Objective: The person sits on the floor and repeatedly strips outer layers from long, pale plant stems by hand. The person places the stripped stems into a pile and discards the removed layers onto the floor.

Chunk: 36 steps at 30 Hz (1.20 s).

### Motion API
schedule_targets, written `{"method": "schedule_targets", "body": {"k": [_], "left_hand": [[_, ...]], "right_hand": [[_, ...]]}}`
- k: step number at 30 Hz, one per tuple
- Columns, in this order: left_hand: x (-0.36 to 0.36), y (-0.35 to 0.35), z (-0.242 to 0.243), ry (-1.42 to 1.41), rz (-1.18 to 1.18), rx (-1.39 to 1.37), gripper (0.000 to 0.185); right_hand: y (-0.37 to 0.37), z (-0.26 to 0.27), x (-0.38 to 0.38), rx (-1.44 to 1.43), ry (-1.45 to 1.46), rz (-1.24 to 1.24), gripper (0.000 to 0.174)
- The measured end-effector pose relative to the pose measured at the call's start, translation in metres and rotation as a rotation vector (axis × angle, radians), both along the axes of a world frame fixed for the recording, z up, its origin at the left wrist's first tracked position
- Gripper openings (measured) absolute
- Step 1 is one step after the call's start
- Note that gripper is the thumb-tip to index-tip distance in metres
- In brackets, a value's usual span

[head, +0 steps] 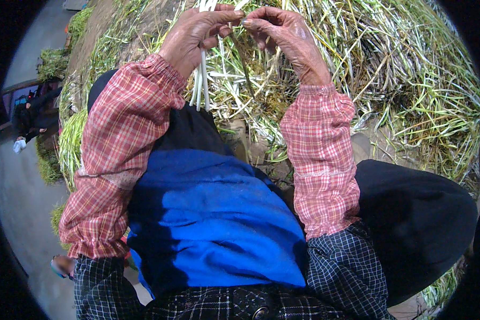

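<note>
At the top centre, my left hand (pixel 200 32) is closed around a few slender white plant stalks (pixel 202 84), whose lower ends hang below the palm over my dark trouser leg. Just to its right is my right hand (pixel 280 34), its thumb and forefinger pinched together close to my left fingertips. A thin brownish strand (pixel 244 64) hangs from between the two hands. Whether the right fingertips hold it cannot be made out. Red plaid sleeve covers are on both forearms, and a blue apron (pixel 224 216) lies over my lap.
A broad heap of green and pale cut stalks (pixel 384 68) spreads ahead and to the right. Green bundles (pixel 72 148) stand along the left. Beyond them, a person (pixel 24 116) in dark clothes is at the far left, and another person's head (pixel 62 266) shows at the lower left.
</note>
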<state>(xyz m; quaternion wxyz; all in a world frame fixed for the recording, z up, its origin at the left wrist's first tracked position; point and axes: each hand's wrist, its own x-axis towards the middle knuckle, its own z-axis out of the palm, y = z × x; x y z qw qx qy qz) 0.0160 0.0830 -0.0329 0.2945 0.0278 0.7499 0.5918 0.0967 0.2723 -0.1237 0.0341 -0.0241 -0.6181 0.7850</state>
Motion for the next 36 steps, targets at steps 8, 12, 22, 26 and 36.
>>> {"method": "schedule_targets", "body": {"k": [8, 12, 22, 26, 36], "left_hand": [[-0.008, -0.006, -0.003, 0.078, -0.009, -0.018, 0.016], [0.003, 0.006, 0.012, 0.107, -0.019, -0.045, 0.012], [0.029, 0.032, 0.024, 0.079, 0.105, -0.023, 0.014], [0.037, 0.035, 0.026, 0.083, 0.111, 0.098, 0.014], [0.046, 0.033, 0.023, 0.064, 0.061, 0.121, 0.023]], "right_hand": [[0.002, -0.016, -0.001, 0.304, -0.158, -0.021, 0.028], [-0.006, -0.041, 0.001, 0.602, -0.113, -0.272, 0.037], [-0.024, 0.019, -0.001, -0.28, -0.005, -0.256, 0.042], [-0.028, 0.001, -0.021, -0.072, 0.202, -0.346, 0.046], [-0.029, 0.019, -0.013, -0.778, 0.052, -0.215, 0.018]]}}
